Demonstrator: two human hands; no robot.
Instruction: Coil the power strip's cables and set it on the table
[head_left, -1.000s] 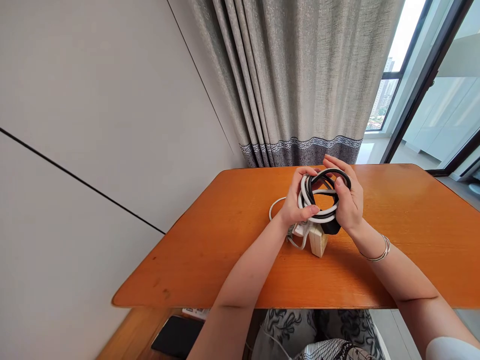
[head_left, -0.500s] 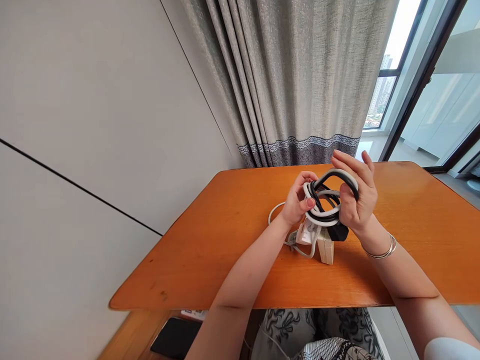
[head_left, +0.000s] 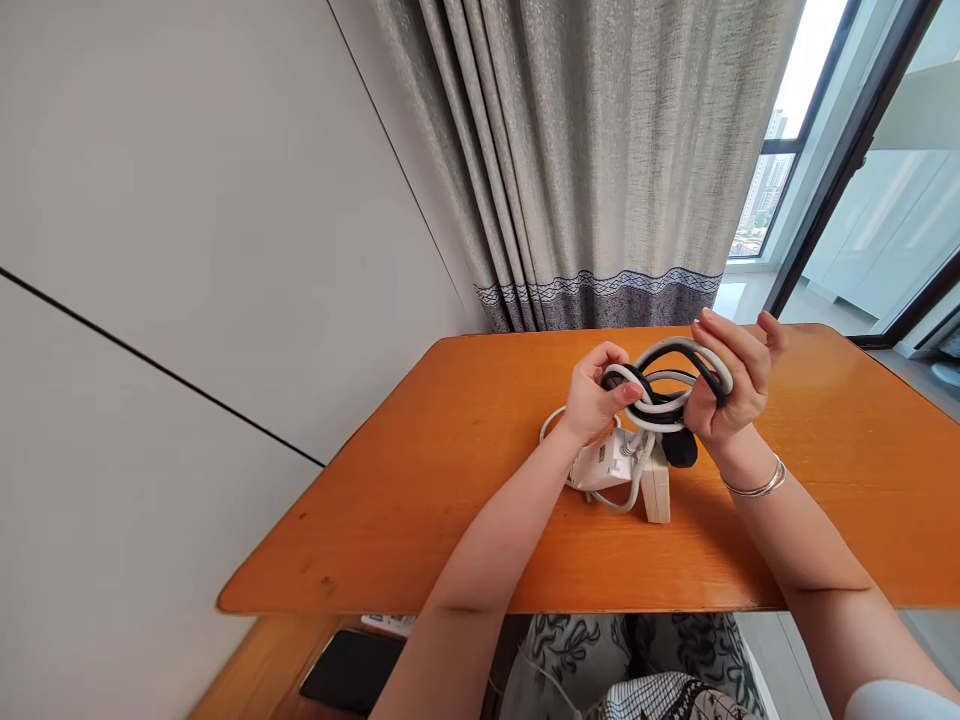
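Observation:
A looped bundle of black and white cables (head_left: 660, 405) is held above the table between both of my hands. My left hand (head_left: 596, 395) is closed around the bundle's left side, thumb pressed over the strands. On the right, my right hand (head_left: 731, 375) grips the other end of the loops between thumb and fingers. Beneath the loops hang a white power adapter (head_left: 604, 460), a cream-coloured block (head_left: 656, 488) and a black plug (head_left: 680, 448). A thin white cord (head_left: 551, 425) curves out behind my left wrist.
The orange-brown wooden table (head_left: 420, 500) spans the view. A grey curtain (head_left: 600, 150) hangs behind it, with a pale wall (head_left: 187, 200) at left. Below the table's front edge lies a black flat object (head_left: 352, 670), beside my patterned clothing (head_left: 585, 650).
My right hand has moved a little to the right and the cable loops are stretched wider. The white adapter shows more fully beneath my left hand.

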